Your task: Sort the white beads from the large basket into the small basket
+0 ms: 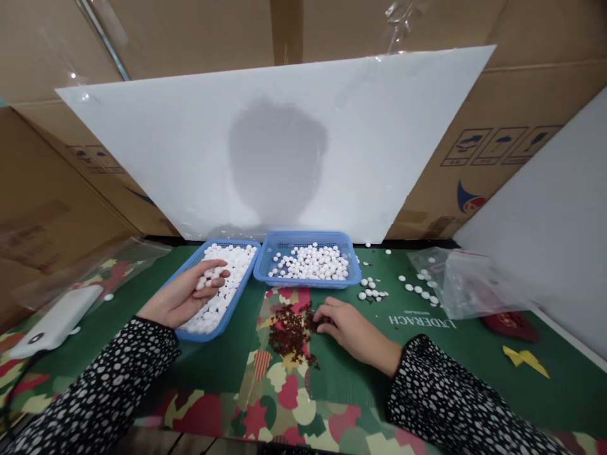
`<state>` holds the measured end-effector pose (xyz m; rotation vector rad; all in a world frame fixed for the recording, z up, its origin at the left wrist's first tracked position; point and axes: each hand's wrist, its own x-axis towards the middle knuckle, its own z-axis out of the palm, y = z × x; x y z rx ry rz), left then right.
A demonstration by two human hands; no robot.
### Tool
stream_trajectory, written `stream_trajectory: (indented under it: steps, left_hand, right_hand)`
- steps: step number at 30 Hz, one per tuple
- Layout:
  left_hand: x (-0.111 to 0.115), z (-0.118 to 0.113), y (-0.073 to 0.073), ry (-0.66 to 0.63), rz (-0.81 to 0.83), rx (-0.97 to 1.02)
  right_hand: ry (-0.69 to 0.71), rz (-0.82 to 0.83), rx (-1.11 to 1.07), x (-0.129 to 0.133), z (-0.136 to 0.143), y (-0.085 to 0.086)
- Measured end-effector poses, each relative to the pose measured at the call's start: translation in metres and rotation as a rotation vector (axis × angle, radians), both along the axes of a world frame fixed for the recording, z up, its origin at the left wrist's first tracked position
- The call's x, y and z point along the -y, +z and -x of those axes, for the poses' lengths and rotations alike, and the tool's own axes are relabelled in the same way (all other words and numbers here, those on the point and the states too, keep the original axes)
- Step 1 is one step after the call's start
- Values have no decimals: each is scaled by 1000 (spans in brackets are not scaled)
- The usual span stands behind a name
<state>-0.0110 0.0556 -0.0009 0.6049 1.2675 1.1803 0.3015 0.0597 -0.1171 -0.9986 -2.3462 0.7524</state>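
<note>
My left hand is turned palm up above the left blue basket, its fingers curled round several white foam-like balls. More white balls fill that basket under the hand. My right hand is at the right edge of a loose heap of small dark red-brown pieces. Its thumb and fingers are bent together at the heap, and what lies between the fingertips is hidden. Directly behind the heap, a second blue basket holds a thinner layer of white balls.
Loose white balls lie right of the second basket. A clear plastic bag, a dark red pouch and a yellow scrap are farther right. At left rests a white corded device. A white board and cardboard close off the back.
</note>
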Motion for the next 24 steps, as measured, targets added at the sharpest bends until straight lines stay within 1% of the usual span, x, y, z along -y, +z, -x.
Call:
stream_trajectory:
  steps: [2, 3, 5, 6, 8, 11, 13, 14, 16, 19, 22, 24]
  left_hand:
    - [5, -22, 3, -16, -35, 70]
    - [8, -34, 2, -34, -49, 99]
    - [13, -60, -5, -96, -47, 144]
    - [15, -72, -11, -152, -23, 167]
    - [16, -94, -28, -253, 3, 191]
    - [9, -116, -58, -355, 3, 192]
    - [2, -123, -74, -386, 2, 191]
    - [-1, -125, -80, -400, -1, 189]
    - [-5, -125, -87, -424, -28, 171]
    - [-6, -123, -89, -421, -54, 156]
    - [-4, -121, -89, -396, -12, 183]
    - [-4, -120, -89, -402, 16, 201]
  right_hand:
    - [21, -12, 10, 0, 3, -1]
    - [26, -17, 11, 0, 4, -2]
    - [22, -20, 11, -1, 6, -5]
    - [15, -22, 9, -2, 6, -6]
    - [5, -32, 5, -3, 6, -8]
    - [33, -63, 3, -3, 3, -8]
    - [65, -78, -24, -3, 2, -7]
    - [73, -69, -56, -4, 1, -7]
    - [55, -3, -153, -5, -1, -6]
    - [-5, 198, -359, -8, -3, -5]
    - [-14, 422, -600, -11, -3, -3]
    - [-15, 511, -705, -12, -2, -1]
